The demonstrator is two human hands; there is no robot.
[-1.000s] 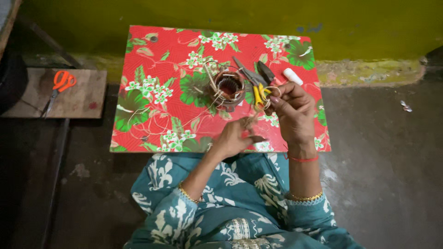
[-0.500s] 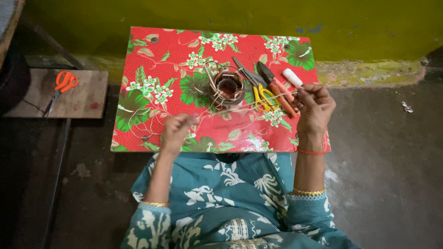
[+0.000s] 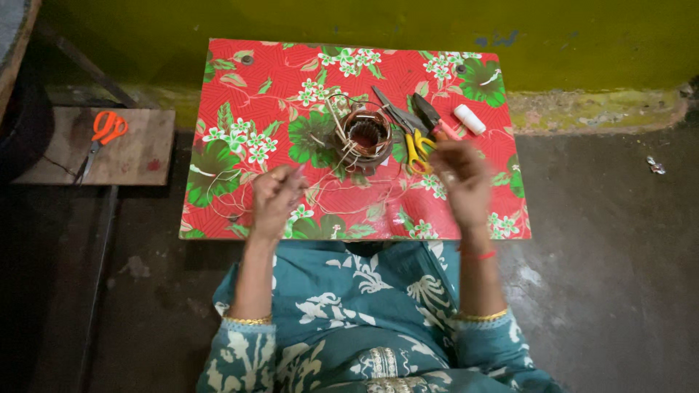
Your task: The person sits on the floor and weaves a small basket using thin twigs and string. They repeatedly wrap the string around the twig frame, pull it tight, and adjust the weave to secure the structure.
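A round motor stator (image 3: 364,137) with copper windings and loose pale thread ends stands in the middle of a small table (image 3: 240,80) covered in red floral cloth. My left hand (image 3: 275,202) hovers over the table's near left part, fingers pinched on a thin pale thread (image 3: 299,169). My right hand (image 3: 463,179) is blurred, fingers curled, above the near right part just below the tools. Whether it holds thread is unclear. More thread (image 3: 342,207) lies in loops on the cloth between my hands.
Yellow-handled pliers (image 3: 409,132), a dark cutter (image 3: 431,116) and a white spool (image 3: 470,118) lie right of the stator. Orange scissors (image 3: 104,131) rest on a low wooden board (image 3: 142,156) at the left. A green wall is behind, with dark floor all around.
My left hand pulled away from my right hand and went left across the table. My right hand then shifted slightly left and nearer to me.
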